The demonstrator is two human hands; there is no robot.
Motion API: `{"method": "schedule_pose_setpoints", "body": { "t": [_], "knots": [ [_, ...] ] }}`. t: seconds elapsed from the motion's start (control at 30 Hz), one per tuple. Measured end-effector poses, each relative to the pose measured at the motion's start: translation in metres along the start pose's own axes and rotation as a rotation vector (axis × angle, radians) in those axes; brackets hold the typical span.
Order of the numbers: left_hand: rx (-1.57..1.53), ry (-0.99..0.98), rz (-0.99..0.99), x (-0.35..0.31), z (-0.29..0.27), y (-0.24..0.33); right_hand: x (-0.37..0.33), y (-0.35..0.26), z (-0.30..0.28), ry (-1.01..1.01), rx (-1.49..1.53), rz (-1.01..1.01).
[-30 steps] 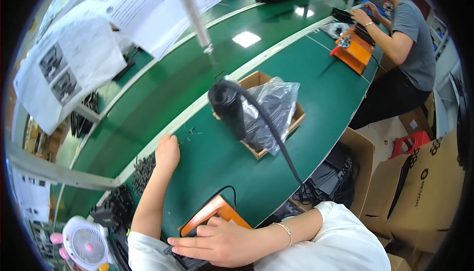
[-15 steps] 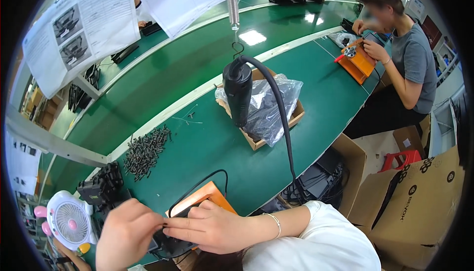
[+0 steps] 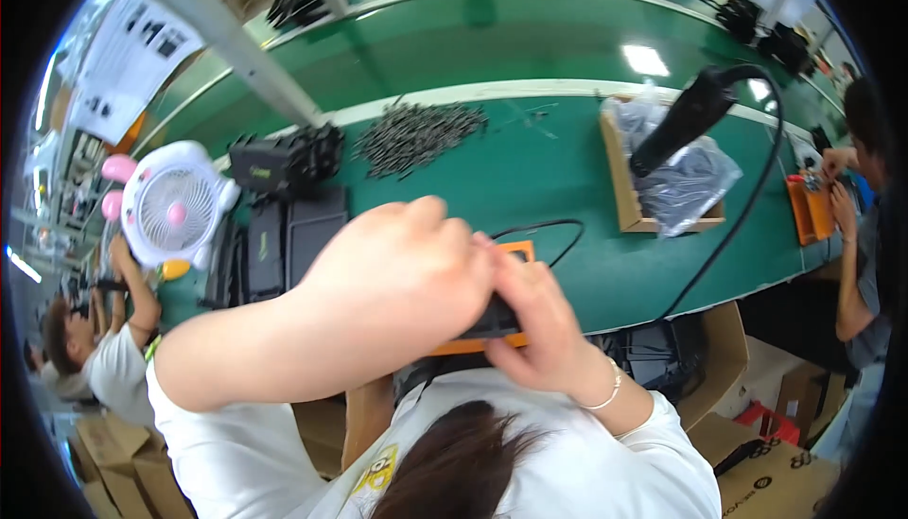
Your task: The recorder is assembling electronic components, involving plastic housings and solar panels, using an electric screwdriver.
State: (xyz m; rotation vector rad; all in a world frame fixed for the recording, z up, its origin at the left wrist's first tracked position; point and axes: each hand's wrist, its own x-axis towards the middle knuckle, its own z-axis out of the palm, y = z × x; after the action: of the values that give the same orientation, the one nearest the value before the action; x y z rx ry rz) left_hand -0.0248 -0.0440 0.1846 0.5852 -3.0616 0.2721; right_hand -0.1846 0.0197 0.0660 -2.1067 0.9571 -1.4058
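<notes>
Both hands are together at the near edge of the green workbench (image 3: 558, 174), roughly mid-scene. L hand (image 3: 407, 259) comes across from the left, fingers curled in like a loose fist, but the fingertips are hidden, so can't tell if it's pinching anything. R hand (image 3: 544, 316), w/ a thin bracelet (image 3: 608, 391) on the wrist, is gripping the right end of a black plastic part (image 3: 497, 319), thumb on the near edge, fingers on the far side, close up to the L hand. Part sits on an orange fixture (image 3: 518, 250), mostly covered by the hands tbh. Black cable (image 3: 558, 223) loops out on the far side.

Far left of the hands: heap of small dark screw-like pcs (image 3: 416, 138). Left of that, some chunky black moulded parts (image 3: 288, 155), w/ flat black panels (image 3: 317, 235) just on the near side. White fan w/ pink bits (image 3: 175, 202) is further left.

Over on the right: cardboard tray (image 3: 617, 169) w/ a clear plastic bag (image 3: 695, 193) in it, plus a black corded power driver (image 3: 686, 120) angled in front. Near right, below bench level, an open carton (image 3: 728, 349) w/ black parts. Co-worker (image 3: 865, 264) at far right has hands at another orange jig (image 3: 811, 212).
</notes>
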Motion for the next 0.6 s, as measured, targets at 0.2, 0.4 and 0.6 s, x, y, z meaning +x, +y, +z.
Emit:
{"method": "schedule_pose_setpoints", "body": {
  "t": [0.2,0.4,0.6],
  "knots": [
    [0.235,0.006,0.058,-0.002,0.011,0.016,-0.004,0.011,0.002,-0.013,0.036,0.035],
    [-0.508,0.209,-0.139,-0.023,0.037,0.007,-0.018,0.026,-0.021,0.261,0.185,-0.018],
    [-0.667,0.205,-0.183,-0.012,0.041,0.011,0.029,0.076,-0.081,0.96,-0.317,0.151]
  ]
}}
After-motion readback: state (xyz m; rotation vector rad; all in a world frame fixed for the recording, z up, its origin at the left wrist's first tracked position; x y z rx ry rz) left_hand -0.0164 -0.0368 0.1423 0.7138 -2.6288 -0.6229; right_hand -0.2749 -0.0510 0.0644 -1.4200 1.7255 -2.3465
